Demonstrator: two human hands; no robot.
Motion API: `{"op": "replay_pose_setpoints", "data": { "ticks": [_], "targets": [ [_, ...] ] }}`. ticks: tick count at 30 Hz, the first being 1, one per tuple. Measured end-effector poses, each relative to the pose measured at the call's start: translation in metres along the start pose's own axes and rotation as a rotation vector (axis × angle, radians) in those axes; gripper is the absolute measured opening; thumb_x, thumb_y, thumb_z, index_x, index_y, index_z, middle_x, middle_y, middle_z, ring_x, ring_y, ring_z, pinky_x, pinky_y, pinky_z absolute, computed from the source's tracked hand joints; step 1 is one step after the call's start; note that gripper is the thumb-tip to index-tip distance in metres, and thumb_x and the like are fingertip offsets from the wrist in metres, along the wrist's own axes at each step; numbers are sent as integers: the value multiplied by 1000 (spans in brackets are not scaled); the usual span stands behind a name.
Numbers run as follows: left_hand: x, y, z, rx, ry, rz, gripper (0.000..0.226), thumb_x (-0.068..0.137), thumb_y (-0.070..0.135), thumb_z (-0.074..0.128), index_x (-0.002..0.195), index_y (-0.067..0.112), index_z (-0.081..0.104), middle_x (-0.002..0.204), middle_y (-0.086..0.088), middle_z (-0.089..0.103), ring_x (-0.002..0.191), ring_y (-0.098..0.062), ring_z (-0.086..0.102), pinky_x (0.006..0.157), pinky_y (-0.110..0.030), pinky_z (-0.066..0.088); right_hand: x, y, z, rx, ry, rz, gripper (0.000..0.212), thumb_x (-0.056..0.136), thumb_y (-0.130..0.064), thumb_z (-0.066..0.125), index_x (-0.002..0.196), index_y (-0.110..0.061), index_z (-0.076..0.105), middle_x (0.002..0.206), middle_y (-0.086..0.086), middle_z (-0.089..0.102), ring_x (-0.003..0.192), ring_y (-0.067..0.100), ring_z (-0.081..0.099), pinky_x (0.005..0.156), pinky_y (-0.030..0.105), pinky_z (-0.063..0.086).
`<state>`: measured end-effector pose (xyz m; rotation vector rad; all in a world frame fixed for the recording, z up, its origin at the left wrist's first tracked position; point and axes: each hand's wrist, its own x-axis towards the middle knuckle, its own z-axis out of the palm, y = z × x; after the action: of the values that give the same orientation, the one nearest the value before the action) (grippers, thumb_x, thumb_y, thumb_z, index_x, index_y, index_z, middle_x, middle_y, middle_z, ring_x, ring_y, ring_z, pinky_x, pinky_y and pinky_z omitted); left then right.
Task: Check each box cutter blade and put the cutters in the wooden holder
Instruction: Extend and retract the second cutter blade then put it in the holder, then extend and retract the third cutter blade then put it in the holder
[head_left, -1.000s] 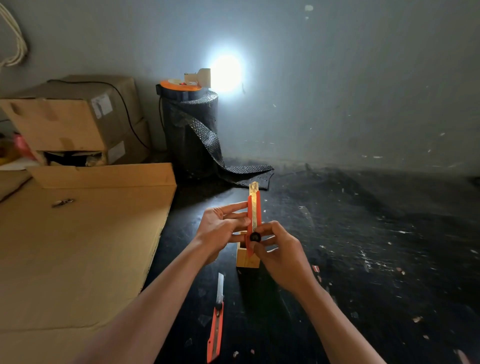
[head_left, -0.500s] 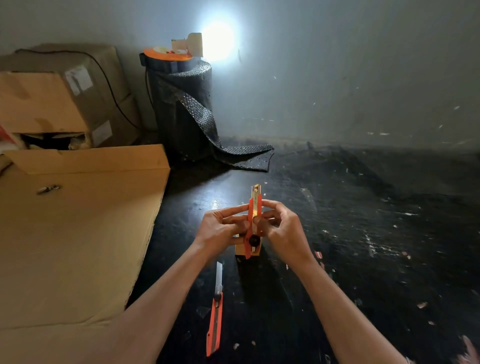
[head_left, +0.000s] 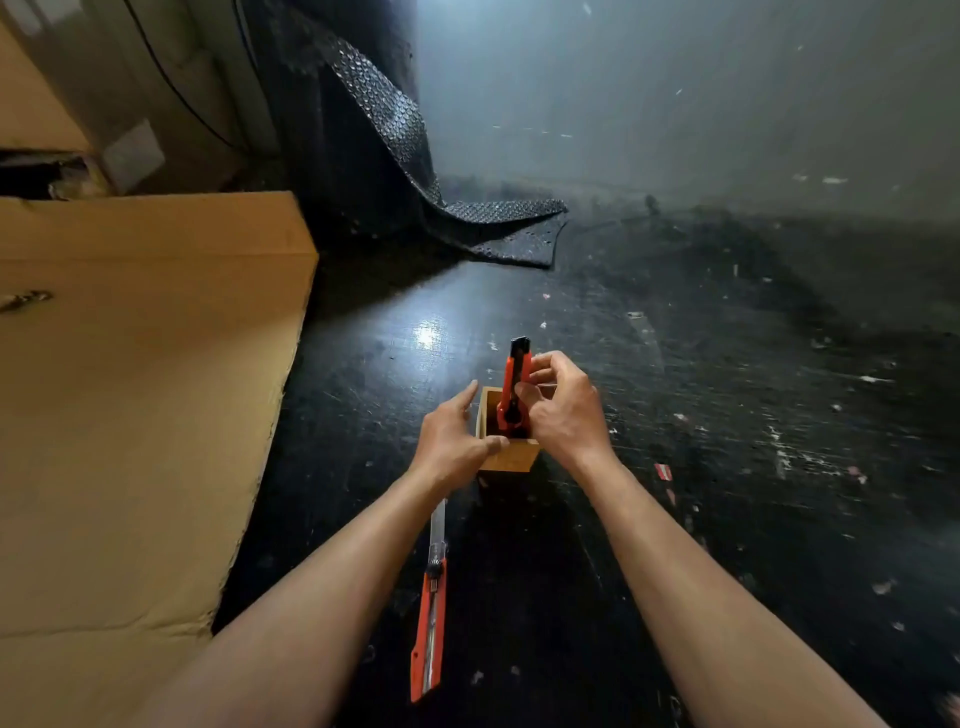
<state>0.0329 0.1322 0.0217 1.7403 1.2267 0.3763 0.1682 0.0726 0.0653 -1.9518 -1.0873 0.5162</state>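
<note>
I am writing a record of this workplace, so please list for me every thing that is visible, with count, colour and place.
Orange box cutter in holder: 1, orange and black, standing in the box, blade end down.
Orange box cutter on floor: 1, orange, blade out, near the left arm.
Square wooden holder box: 1, light wood, centre.
Flat cardboard sheet: 1, brown, left.
Black bubble-wrap roll: 1, far centre, end trailing.
Cardboard box: 1, brown, far left.
Left hand: against the box.
Right hand: fingers on the cutter.

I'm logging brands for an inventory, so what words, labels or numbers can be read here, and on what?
None can be read.
White label on the cardboard box: blurred, no text legible.
Box cutter in the wooden holder: no marking visible.
Box cutter on the floor: no marking visible.
</note>
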Motion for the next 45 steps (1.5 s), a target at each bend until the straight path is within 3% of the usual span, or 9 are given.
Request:
{"op": "replay_pose_setpoints", "data": {
  "ticks": [3,8,19,25,29,32,36,40,45],
  "targets": [
    [6,-8,6,-12,-36,-6,93,81,18,86,158,20,33,155,-9,51,139,-26,53,113,-46,46,4,10,16,-36,-17,31,9,96,-14,67,105,-16,67,97,-2,71,88,14,68,70,25,55],
    [10,-19,9,-97,-73,5,82,85,6,76,155,29,41,145,-4,62,134,-21,58,108,-44,52,7,23,34,-91,-62,103,9,94,-10,64,100,-17,68,93,-1,74,87,17,70,72,28,53],
    [8,-24,10,-126,-56,59,75,83,19,82,149,34,49,142,-1,65,131,-21,62,109,-47,51,0,26,32,-100,-8,135,18,94,-12,64,109,-16,73,104,4,78,97,19,72,86,32,57],
    [-21,-22,3,-61,22,14,75,86,11,80,152,11,45,151,-9,55,134,-24,59,110,-45,50,-27,21,18,-185,-31,49,20,93,-18,68,112,-16,71,107,4,76,98,19,72,87,37,60],
    [-58,-37,-6,30,81,11,66,86,11,80,146,12,54,140,-8,65,127,-20,63,108,-32,50,-61,21,20,-244,-132,26,19,95,-21,64,112,-17,70,108,3,75,99,19,70,87,39,60],
    [-87,-57,-11,134,97,7,52,86,8,77,136,15,64,126,-4,72,112,-14,68,93,-19,49,-94,24,34,-328,-288,19,21,95,-22,63,114,-16,69,110,4,75,100,21,70,88,43,59],
    [-116,-82,-13,151,61,-77,46,81,7,78,125,16,70,117,-3,75,106,-16,71,90,-23,54,-130,29,59,-365,-466,102,23,95,-24,63,117,-19,68,113,4,72,101,20,68,89,43,59],
    [-138,-102,-8,180,79,-193,36,92,13,70,128,13,68,117,-4,75,106,-16,70,88,-22,50,-157,37,83,-361,-619,174,17,96,-21,61,112,-20,67,104,0,70,93,16,69,86,41,61],
    [-157,-119,5,118,3,-279,31,94,7,69,124,12,71,115,-4,76,98,-10,68,85,-19,50,-184,46,101,-187,-552,274,25,95,-14,64,120,-20,64,109,-2,68,95,10,68,85,30,59]
  ]
}}
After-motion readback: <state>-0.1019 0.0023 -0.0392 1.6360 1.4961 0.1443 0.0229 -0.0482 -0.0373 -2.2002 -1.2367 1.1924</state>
